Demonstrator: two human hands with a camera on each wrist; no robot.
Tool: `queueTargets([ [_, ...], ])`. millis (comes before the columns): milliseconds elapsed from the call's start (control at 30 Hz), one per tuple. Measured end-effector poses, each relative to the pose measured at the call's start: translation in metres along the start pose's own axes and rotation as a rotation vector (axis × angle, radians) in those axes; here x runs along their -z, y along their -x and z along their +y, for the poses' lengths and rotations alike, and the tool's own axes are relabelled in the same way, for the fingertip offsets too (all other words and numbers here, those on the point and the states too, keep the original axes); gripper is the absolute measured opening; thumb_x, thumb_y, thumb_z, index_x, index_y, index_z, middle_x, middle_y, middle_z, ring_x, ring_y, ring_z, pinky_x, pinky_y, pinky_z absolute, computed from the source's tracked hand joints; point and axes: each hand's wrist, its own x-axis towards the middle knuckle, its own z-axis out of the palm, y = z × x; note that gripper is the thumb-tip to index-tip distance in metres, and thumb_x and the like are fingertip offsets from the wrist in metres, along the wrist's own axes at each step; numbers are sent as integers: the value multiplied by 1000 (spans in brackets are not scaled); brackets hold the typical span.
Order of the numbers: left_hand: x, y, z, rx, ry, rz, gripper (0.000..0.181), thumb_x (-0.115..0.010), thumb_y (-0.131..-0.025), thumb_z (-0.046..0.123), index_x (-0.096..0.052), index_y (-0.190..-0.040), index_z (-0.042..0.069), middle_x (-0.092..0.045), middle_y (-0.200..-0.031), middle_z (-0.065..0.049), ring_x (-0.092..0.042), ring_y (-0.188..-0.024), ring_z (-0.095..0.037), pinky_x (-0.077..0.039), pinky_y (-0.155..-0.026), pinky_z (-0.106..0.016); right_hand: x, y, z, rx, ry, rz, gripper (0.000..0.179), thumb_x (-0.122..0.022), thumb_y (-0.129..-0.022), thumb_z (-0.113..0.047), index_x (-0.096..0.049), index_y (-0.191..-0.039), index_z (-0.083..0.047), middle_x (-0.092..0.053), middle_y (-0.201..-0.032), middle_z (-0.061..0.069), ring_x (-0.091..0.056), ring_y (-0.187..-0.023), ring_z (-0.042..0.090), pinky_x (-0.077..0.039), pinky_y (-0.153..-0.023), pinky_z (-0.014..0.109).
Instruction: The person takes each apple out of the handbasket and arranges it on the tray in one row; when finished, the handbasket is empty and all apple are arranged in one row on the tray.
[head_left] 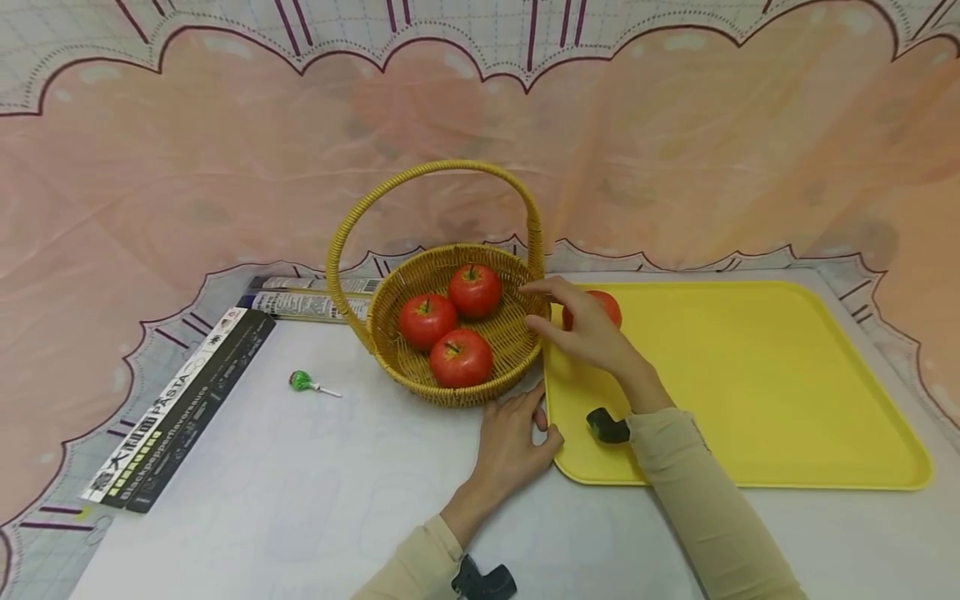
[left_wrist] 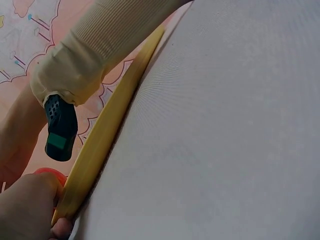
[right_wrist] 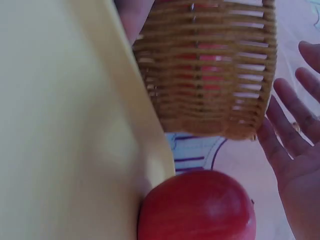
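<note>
A yellow wicker basket (head_left: 395, 367) with a tall hoop handle holds 3 red apples (head_left: 462, 358). My right hand (head_left: 588, 333) hovers over the basket's right rim, thumb and fingers spread with nothing between them. Just behind it another red apple (head_left: 603, 307), partly hidden, sits on the yellow tray (head_left: 750, 383); the right wrist view shows this apple (right_wrist: 200, 210) beside the basket (right_wrist: 215, 95). My left hand (head_left: 516, 437) rests at the front of the basket, its fingers by the basket's base and its thumb at the tray's left edge. The left wrist view hides its fingertips.
A green-wrapped lollipop (head_left: 302, 381) lies left of the basket. Farther left is a long black-and-white pasta box (head_left: 180, 408). More long packages (head_left: 307, 305) lie behind, partly covered by the basket. A patterned curtain (head_left: 262, 183) hangs at the back of the white table (head_left: 360, 492).
</note>
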Motion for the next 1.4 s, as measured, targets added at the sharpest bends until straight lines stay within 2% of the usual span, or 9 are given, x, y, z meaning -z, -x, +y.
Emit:
queueTargets([
  [200,0,0,0,4,-10,6,51,-60,-75,22,-59,-125,12,-54,-69,10,-51,-72,-6,-31,-76,-30,-6,-2,-7,-17,-58,-49,41,-65,-87,-15,-56,-127,-13,-59,-125,3,-52,-120,18,-39,-104,40],
  [467,2,2,0,0,-8,21,46,-61,-75,22,-61,-120,11,-53,-68,10,-52,-72,-7,-32,-76,-30,-16,-9,-17,-16,-106,-166,41,-65,-87,-15,-55,-127,-13,-57,-127,2,-49,-124,18,-35,-108,40],
  [700,1,6,5,-13,-48,9,43,-62,-78,26,-59,-118,10,-46,-68,10,-44,-70,-5,-25,-71,-25,-21,-17,-18,-27,-78,-238,42,-66,-87,-22,-55,-127,-11,-56,-128,5,-48,-125,15,-35,-108,38],
  [867,3,7,8,-6,-103,-21,58,-61,-79,29,-53,-132,7,-42,-57,11,-40,-63,-6,-23,-67,-24,-22,-25,-18,-12,-58,-302,45,-68,-85,-24,-55,-126,-11,-56,-127,7,-50,-122,21,-38,-106,40],
  [1000,4,7,7,2,-87,-30,54,-60,-79,26,-55,-130,8,-41,-55,12,-37,-60,-6,-22,-66,-23,-24,-34,-18,14,-25,-373,47,-69,-84,-27,-55,-126,-11,-57,-126,7,-50,-121,22,-38,-105,40],
  [1100,2,6,6,4,-55,-22,49,-60,-78,23,-57,-126,9,-43,-58,12,-37,-61,-5,-21,-67,-22,-28,-40,-17,21,8,-435,49,-69,-84,-32,-55,-127,-13,-56,-128,2,-48,-123,16,-37,-106,38],
  [1267,-1,7,4,-12,-45,-7,48,-61,-77,21,-57,-123,10,-44,-58,13,-38,-60,-4,-22,-67,-22,-32,-46,-17,-21,24,-529,55,-70,-82,-38,-52,-131,-20,-51,-133,-7,-44,-127,12,-34,-109,37],
  [1400,-1,6,3,-22,-54,5,51,-61,-76,21,-57,-125,8,-45,-58,13,-39,-60,-4,-23,-67,-22,-34,-50,-17,-56,34,-592,59,-70,-80,-42,-50,-133,-25,-47,-138,-8,-41,-130,12,-32,-110,39],
])
